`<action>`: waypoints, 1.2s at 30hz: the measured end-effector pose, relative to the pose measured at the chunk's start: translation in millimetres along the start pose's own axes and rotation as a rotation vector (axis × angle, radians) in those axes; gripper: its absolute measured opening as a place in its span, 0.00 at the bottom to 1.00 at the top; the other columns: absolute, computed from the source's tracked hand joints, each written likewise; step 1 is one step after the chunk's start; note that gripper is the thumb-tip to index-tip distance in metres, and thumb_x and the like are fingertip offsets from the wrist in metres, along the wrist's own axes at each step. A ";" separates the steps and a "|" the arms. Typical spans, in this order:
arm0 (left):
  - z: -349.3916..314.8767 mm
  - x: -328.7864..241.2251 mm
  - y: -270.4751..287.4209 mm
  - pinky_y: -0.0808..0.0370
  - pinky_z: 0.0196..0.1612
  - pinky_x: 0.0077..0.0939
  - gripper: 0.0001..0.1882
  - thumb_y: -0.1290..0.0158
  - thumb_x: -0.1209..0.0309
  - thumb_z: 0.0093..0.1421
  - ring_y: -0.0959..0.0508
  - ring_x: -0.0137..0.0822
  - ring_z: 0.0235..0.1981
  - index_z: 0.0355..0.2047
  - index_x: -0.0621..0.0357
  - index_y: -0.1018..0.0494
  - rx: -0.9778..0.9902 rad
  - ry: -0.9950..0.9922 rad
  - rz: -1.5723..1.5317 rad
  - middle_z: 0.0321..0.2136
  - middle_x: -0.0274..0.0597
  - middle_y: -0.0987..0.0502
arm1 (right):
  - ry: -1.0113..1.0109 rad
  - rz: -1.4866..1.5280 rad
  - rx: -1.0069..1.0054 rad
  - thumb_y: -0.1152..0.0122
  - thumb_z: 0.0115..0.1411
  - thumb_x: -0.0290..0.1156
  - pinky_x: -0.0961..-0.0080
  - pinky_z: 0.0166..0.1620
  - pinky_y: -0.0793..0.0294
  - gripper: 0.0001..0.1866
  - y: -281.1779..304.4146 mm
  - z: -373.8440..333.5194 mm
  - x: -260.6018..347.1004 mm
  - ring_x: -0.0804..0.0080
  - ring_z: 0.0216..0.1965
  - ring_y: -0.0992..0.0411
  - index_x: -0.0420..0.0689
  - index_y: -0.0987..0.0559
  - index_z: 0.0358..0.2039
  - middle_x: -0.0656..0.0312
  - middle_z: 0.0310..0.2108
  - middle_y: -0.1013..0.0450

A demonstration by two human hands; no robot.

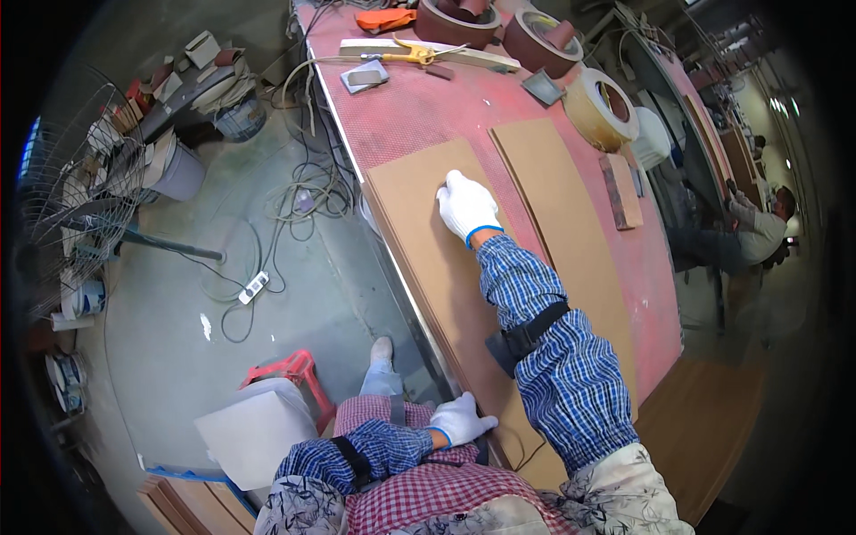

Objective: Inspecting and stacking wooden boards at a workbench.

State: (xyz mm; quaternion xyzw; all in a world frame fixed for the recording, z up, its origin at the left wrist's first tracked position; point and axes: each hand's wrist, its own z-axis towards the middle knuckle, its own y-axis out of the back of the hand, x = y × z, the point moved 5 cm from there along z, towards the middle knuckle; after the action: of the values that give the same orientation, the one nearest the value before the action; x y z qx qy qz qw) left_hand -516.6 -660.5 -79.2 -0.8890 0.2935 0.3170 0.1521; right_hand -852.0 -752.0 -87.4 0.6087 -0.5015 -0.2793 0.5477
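My right hand [468,206], in a white glove with a blue cuff, is curled closed on the far part of a long brown board [426,207]. What it holds, if anything, is hidden under the fingers. Close to my body, my left hand [461,420], gloved the same way, rests at the near left edge of that board with its fingers partly stretched. More boards seem to lie stacked beneath it. A second long brown panel [557,187] lies to the right, with a strip of the pink table [383,125] showing between them.
Sanding-belt rolls [544,45], a tape roll [599,109], a yellow air gun [419,55] and a block [621,192] lie on the table. Left are a fan [71,187], cables [303,196], a power strip [253,287] and a red stool [299,370]. Another person [753,227] works at far right.
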 end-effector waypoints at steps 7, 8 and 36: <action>-3.1 2.8 -6.8 0.25 0.48 0.44 0.40 0.44 0.42 0.54 0.21 0.58 0.45 0.47 0.72 0.32 0.030 -0.008 0.005 0.44 0.63 0.23 | 0.000 -0.034 0.006 0.50 0.62 0.36 0.51 0.44 0.26 0.14 -3.1 62.6 26.8 0.44 0.40 0.23 0.39 0.25 0.39 0.43 0.36 0.22; -2.9 3.7 -10.2 0.25 0.50 0.44 0.39 0.44 0.43 0.55 0.21 0.59 0.46 0.48 0.72 0.32 0.039 -0.018 -0.006 0.44 0.64 0.23 | 0.006 -0.029 0.015 0.50 0.62 0.36 0.50 0.45 0.27 0.14 -3.0 64.8 27.5 0.44 0.41 0.24 0.39 0.24 0.40 0.42 0.37 0.23; 105.2 9.3 -43.5 0.24 0.42 0.31 0.24 0.36 0.58 0.54 0.20 0.39 0.35 0.39 0.69 0.26 -0.332 -0.140 -0.115 0.34 0.47 0.19 | -0.102 0.091 0.095 0.48 0.59 0.32 0.51 0.31 0.23 0.08 -16.0 -378.7 -246.9 0.48 0.30 0.21 0.42 0.26 0.35 0.47 0.29 0.22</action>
State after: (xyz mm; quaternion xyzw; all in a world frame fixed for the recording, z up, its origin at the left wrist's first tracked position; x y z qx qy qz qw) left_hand -533.8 -582.5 -160.9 -0.8929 0.1747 0.4130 0.0411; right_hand -594.5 -381.0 -61.8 0.5955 -0.5688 -0.2606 0.5040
